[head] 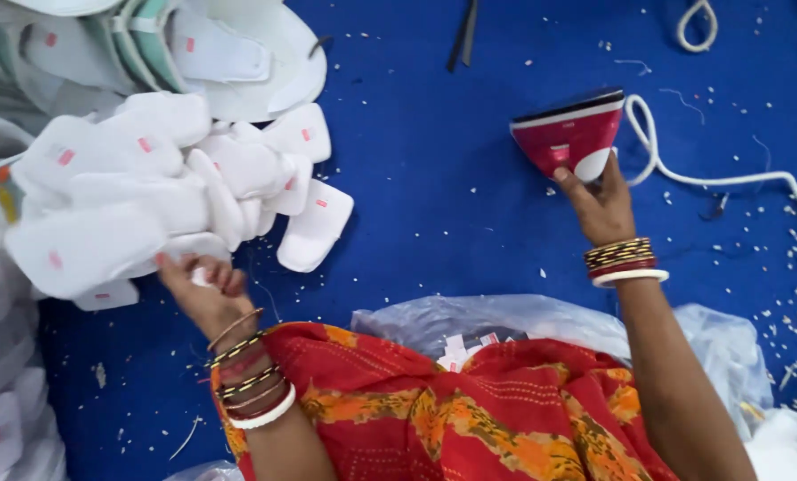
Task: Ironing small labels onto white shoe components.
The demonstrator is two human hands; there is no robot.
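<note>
My right hand (601, 203) grips a red and white clothes iron (570, 136), standing on its heel on the blue cloth surface (452, 178). Its white cord (683, 174) trails off to the right. My left hand (198, 285) reaches under the edge of a pile of white padded pieces (158, 187) with small pink tags, fingers curled on one small white piece. Both wrists wear several bangles. Red and orange fabric (470, 410) covers my lap.
More white pieces are stacked at the top left (211, 53) and the lower left (7, 419). A clear plastic bag (505, 316) with small tags lies by my lap. Dark scissors (463, 34) lie at the top. White scraps litter the right side.
</note>
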